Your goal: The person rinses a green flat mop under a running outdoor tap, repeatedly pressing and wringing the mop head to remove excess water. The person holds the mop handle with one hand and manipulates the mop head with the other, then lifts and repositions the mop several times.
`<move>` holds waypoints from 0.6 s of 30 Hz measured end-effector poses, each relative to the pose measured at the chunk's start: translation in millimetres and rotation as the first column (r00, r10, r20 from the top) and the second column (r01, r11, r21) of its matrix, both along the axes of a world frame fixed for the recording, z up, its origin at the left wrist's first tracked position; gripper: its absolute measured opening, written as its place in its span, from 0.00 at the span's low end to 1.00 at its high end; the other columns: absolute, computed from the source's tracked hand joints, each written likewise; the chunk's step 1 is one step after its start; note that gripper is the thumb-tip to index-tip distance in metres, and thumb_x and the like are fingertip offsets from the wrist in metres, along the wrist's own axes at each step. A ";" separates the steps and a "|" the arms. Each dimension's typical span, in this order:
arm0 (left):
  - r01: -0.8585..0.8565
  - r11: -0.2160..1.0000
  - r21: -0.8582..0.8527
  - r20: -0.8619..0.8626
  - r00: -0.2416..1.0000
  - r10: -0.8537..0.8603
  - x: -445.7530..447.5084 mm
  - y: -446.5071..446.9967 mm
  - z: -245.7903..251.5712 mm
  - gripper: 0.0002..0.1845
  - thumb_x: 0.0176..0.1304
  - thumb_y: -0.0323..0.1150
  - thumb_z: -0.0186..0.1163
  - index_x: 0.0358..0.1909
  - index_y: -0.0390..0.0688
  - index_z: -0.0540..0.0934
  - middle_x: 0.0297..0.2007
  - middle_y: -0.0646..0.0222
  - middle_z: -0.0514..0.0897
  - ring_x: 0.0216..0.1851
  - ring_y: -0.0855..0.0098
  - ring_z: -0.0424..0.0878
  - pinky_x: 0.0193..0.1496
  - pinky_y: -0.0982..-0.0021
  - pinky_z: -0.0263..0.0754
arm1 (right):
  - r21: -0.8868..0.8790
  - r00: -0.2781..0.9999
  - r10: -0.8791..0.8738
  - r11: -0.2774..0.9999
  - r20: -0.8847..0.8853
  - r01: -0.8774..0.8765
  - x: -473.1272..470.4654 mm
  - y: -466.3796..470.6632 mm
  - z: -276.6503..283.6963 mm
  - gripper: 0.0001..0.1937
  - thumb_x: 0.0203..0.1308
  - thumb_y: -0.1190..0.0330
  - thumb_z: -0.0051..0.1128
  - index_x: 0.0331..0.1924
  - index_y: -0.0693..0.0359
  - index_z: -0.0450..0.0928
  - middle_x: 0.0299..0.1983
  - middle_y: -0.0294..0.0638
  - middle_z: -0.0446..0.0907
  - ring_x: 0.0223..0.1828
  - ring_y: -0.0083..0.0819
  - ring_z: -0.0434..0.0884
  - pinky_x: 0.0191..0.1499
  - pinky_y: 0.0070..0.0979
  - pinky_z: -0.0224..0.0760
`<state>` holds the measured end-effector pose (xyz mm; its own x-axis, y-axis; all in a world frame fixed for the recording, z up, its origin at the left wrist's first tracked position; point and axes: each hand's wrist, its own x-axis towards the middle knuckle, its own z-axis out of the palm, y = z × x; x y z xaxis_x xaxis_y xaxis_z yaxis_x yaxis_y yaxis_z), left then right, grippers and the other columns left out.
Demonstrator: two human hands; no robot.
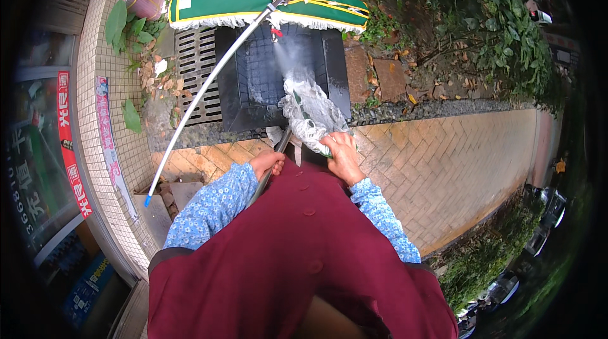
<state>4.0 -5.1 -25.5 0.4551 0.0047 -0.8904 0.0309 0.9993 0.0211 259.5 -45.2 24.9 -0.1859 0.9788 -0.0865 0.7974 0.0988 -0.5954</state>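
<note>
My left hand (268, 164) is closed around a grey mop pole (285, 140) at the front of a dark square basin (337, 75). My right hand (343, 154) grips the near end of a wet white string mop head (316, 108), which shows some green cloth among its strands. Its far part hangs over the basin's rim and down inside. From a metal tap with a red handle (276, 33), a spray of water (289, 56) falls onto the strands. My left fist hides part of the pole.
A wide green flat mop with yellow edging (223, 5) lies across the basin's far side. Its white pole (209, 77) slants down left. A slotted drain grate (194, 73) runs left of the basin, beside a tiled wall (126, 49). Wet brick paving (437, 158) stretches right, bordered by plants (503, 20).
</note>
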 end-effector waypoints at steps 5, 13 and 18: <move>0.071 0.997 0.039 -0.027 0.997 -0.070 -8.6 -12.1 38.0 0.10 0.62 0.26 0.52 0.23 0.43 0.65 0.18 0.72 0.68 0.16 0.81 0.65 0.15 0.79 0.60 | -0.039 0.999 0.038 0.999 0.022 -0.037 -9.1 11.6 35.2 0.22 0.36 0.82 0.56 0.42 0.53 0.78 0.42 0.39 0.76 0.51 0.44 0.72 0.54 0.39 0.59; -0.063 0.997 0.049 0.019 0.998 0.062 -17.0 -0.4 27.3 0.09 0.63 0.25 0.52 0.25 0.42 0.66 0.19 0.71 0.69 0.16 0.80 0.65 0.16 0.77 0.61 | 0.055 0.983 0.152 0.986 0.099 -0.158 -32.7 46.8 43.4 0.21 0.37 0.81 0.56 0.41 0.53 0.77 0.42 0.39 0.76 0.50 0.43 0.72 0.53 0.39 0.59; -0.205 0.977 0.061 0.080 0.977 0.199 -25.3 25.3 22.4 0.07 0.65 0.25 0.51 0.28 0.42 0.66 0.20 0.71 0.69 0.17 0.80 0.65 0.18 0.77 0.61 | 0.140 0.959 0.252 0.953 0.133 -0.270 -47.4 86.2 42.0 0.20 0.38 0.81 0.55 0.40 0.52 0.77 0.41 0.39 0.76 0.49 0.44 0.71 0.52 0.40 0.59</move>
